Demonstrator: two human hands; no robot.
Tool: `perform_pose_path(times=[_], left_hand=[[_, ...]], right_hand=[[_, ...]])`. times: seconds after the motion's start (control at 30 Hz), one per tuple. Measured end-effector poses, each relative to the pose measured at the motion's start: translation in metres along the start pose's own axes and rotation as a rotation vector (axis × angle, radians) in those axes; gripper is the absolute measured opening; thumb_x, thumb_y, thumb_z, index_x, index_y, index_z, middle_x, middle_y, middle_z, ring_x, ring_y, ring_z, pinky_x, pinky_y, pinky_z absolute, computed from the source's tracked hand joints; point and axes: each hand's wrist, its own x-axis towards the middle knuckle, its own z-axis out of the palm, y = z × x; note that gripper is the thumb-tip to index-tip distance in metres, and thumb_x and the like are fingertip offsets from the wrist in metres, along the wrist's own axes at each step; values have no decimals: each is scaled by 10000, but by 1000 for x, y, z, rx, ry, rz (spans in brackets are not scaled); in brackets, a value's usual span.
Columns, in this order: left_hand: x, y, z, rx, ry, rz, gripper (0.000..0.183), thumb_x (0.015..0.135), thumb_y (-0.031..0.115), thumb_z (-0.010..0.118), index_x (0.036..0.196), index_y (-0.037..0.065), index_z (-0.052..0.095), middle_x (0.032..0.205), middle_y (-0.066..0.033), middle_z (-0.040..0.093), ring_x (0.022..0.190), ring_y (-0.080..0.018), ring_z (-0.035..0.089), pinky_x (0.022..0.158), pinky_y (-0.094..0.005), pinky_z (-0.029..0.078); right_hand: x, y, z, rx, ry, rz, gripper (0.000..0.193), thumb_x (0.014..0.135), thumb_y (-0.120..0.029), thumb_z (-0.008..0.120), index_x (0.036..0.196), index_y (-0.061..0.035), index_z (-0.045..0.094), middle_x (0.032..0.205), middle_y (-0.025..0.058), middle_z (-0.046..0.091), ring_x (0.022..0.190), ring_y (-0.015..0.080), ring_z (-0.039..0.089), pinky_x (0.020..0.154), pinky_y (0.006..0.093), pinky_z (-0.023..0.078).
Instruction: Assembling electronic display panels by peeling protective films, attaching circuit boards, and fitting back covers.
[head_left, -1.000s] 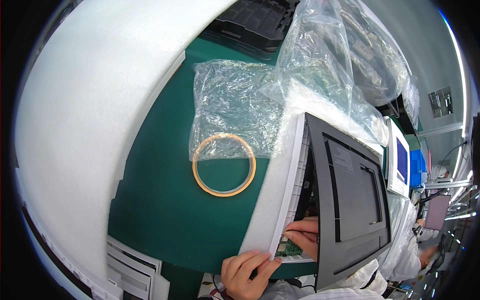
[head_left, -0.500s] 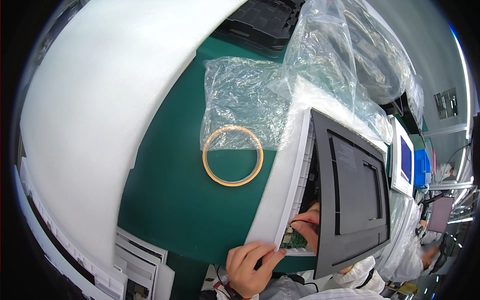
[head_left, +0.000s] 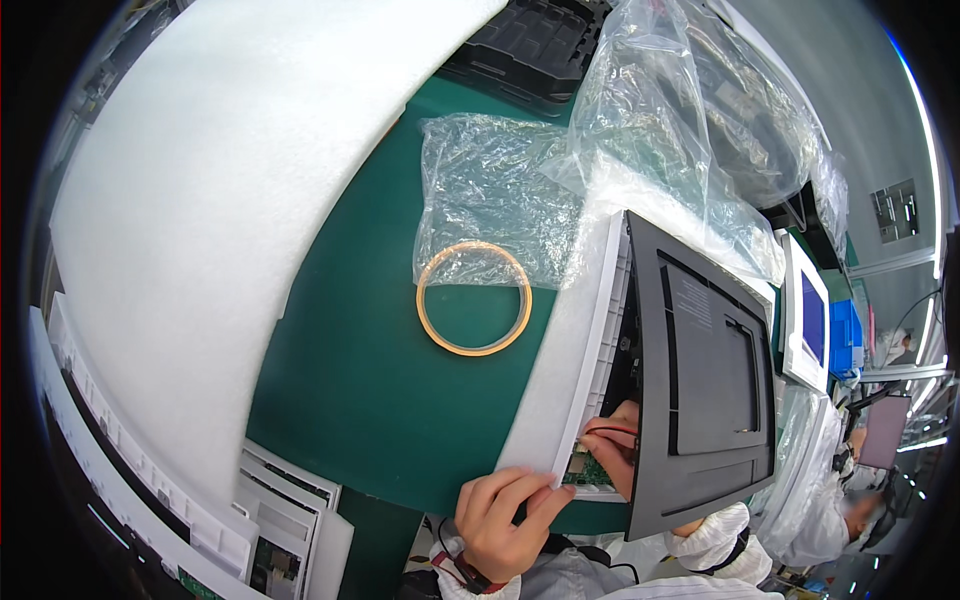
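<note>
A white-framed device stands before me with its dark grey back cover swung partly away on the right. In the gap at its near end, part of a green circuit board shows. My right hand reaches in behind the cover, thumb and finger pinching a thin red and black wire. The cover hides the rest of that hand, and I cannot see the wire's end. My left hand grips the near left corner of the white frame with bent fingers.
White foam lies under the device. A tape roll and clear plastic bag rest on the green mat. A large white foam sheet covers the left, other white frames below it. Black trays sit far back.
The view has shifted slightly, so the table things sit a little further right. Both hands keep their places, the right fingers still on the wire and the left at the frame's corner.
</note>
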Motion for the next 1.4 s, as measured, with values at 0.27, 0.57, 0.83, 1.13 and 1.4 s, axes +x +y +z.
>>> perform_pose_path(times=[0.27, 0.57, 0.83, 1.13, 1.4], left_hand=[[0, -1, -2, -3, 20, 9, 291, 550, -6, 642, 770, 168, 721, 808, 9, 604, 796, -200, 566, 661, -330, 418], [0, 11, -3, 61, 92, 48, 287, 513, -77, 633, 732, 96, 700, 796, -44, 597, 807, -249, 563, 684, -351, 455], [14, 45, -11, -814, -6, -366, 253, 903, 135, 558, 1024, -83, 592, 828, -123, 619, 712, -162, 580, 596, -253, 459], [34, 61, -11, -803, -323, -432, 286, 937, 211, 499, 922, -59, 592, 729, -92, 635, 538, -113, 576, 466, -202, 446], [30, 33, -12, -767, -344, -442, 233, 934, 152, 506, 938, -72, 568, 726, -52, 585, 523, -119, 565, 460, -211, 440]], right_hand=[[4, 3, -1, -124, -18, -304, 120, 752, -9, 699, 865, 6, 662, 741, 72, 602, 614, 159, 550, 508, 240, 424], [-19, 25, 0, 136, -56, -233, 187, 838, -85, 642, 998, 8, 614, 957, 114, 630, 834, 195, 625, 725, 279, 511], [-31, 54, 12, 45, -60, -379, 175, 874, -139, 506, 988, -40, 593, 827, 98, 597, 762, 215, 594, 698, 318, 482], [-94, 7, -32, -364, -38, -516, 250, 712, -43, 559, 950, 31, 558, 857, 189, 576, 848, 333, 593, 720, 409, 483], [-138, 63, -124, -183, 419, -234, 245, 750, -79, 660, 988, -54, 609, 939, 129, 559, 915, 317, 531, 785, 386, 456]])
